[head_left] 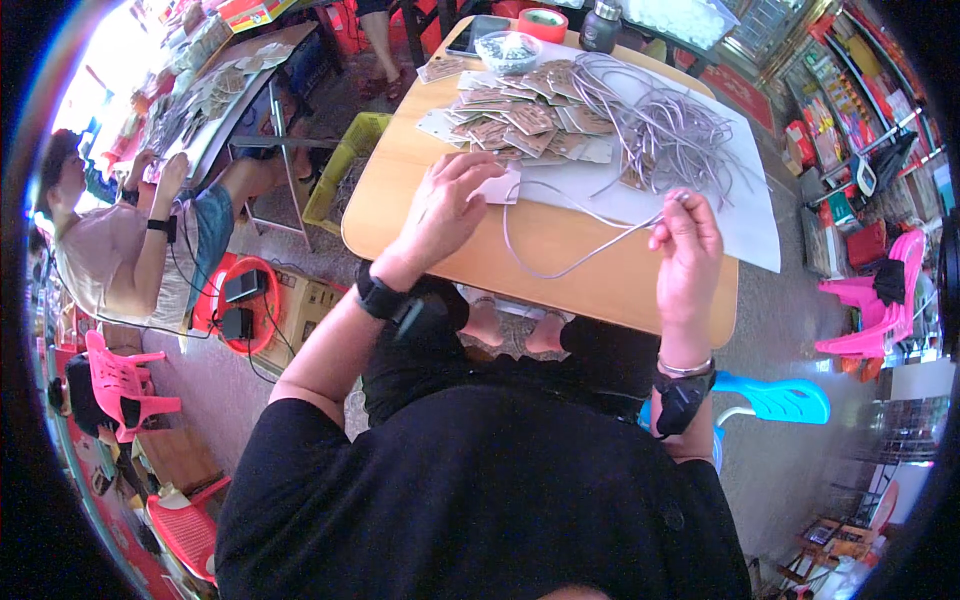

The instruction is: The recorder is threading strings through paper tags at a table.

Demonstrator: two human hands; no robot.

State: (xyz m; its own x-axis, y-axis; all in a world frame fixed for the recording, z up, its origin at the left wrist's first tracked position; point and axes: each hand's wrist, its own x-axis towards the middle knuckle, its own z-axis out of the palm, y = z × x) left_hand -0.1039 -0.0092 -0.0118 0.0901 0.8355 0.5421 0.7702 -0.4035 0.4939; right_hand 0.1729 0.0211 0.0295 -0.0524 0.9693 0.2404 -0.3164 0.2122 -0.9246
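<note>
The left hand [447, 205] rests on the wooden surface [560, 250] with its fingers closed in a pinch on a small pale tag [500, 187], pressing it near the edge of a white sheet [745, 215]. The right hand [688, 255] is raised a little above the surface, thumb and forefinger shut on one end of a grey cord [570, 255]; the cord sags from that pinch in a long loop across the bare wood and curves back up toward the tag. Whether its far end already touches the tag cannot be told. Beyond the hands lies a heap of tags [520, 120] and, just beside it on the sheet, a tangle of cords [665, 125]; a clear bowl [508, 50] of small pieces stands behind the heap. To do this well, the tag should probably stay flat and steady under the left fingers so its hole does not wander, while the right hand keeps its grip close to the cord's tip, where it is stiffest and easiest to aim. The slack loop looks free of the tangle, and keeping it so would avoid dragging other cords along. At the far left another person [110, 240] sits at a separate table [235, 85], well apart.
</note>
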